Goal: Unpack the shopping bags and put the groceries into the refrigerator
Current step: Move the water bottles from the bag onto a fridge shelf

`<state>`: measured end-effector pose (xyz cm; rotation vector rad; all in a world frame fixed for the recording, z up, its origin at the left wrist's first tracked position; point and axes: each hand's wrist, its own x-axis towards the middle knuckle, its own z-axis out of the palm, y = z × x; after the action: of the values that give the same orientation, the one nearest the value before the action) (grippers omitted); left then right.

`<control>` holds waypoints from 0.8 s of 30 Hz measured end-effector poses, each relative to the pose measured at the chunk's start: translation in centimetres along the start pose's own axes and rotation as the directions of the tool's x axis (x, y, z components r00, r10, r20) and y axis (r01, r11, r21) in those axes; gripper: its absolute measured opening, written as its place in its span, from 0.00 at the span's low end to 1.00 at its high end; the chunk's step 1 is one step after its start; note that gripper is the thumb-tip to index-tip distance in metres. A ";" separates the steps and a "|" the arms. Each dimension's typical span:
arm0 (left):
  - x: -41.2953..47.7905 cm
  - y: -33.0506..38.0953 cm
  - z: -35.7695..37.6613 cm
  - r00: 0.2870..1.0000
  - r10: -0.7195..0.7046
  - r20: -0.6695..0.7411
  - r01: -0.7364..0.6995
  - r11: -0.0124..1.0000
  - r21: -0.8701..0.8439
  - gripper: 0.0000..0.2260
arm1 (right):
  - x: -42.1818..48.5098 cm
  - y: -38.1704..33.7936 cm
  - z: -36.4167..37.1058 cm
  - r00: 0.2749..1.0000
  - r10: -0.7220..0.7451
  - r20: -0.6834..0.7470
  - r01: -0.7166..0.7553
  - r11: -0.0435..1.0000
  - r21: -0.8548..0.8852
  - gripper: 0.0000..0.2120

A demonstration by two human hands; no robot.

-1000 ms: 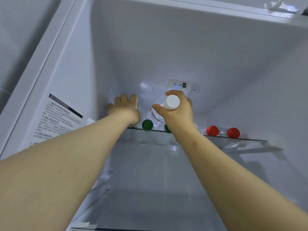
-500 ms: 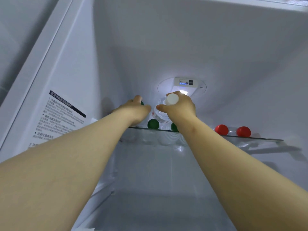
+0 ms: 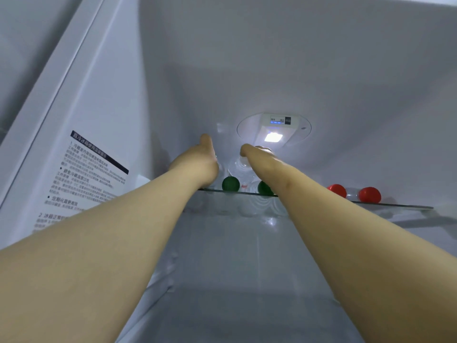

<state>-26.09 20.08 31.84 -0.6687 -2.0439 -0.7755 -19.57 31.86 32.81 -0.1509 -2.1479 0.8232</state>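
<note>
Black Chinese print on the wall sticker (image 3: pixel 86 174) is too blurred to read. The control panel (image 3: pixel 280 120) glows blue. On the glass shelf (image 3: pixel 385 206), near the back, the clear water bottle (image 3: pixel 236 169) slants neck-up. The right hand (image 3: pixel 262 158) grips its top, thumb over the neck. The left hand (image 3: pixel 197 162) is just beside it, thumb up, and I cannot tell how its fingers lie. Green-capped bottles (image 3: pixel 230 183) and red-capped bottles (image 3: pixel 370 194) lie caps outward.

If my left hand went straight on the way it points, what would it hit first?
Likely the back wall, just beyond the left hand; depth unclear. The bottle under the right hand is beside it, not ahead.
</note>
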 end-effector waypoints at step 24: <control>-0.2 -0.4 -0.2 0.988 0.069 -0.141 -0.049 0.989 0.143 0.07 | 1.0 1.3 0.0 0.962 -0.240 -0.129 0.203 0.947 -0.250 0.22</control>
<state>-26.19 19.66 31.66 -0.5747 -1.9168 -0.6225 -20.48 33.27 32.68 -0.0884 -2.0597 0.4120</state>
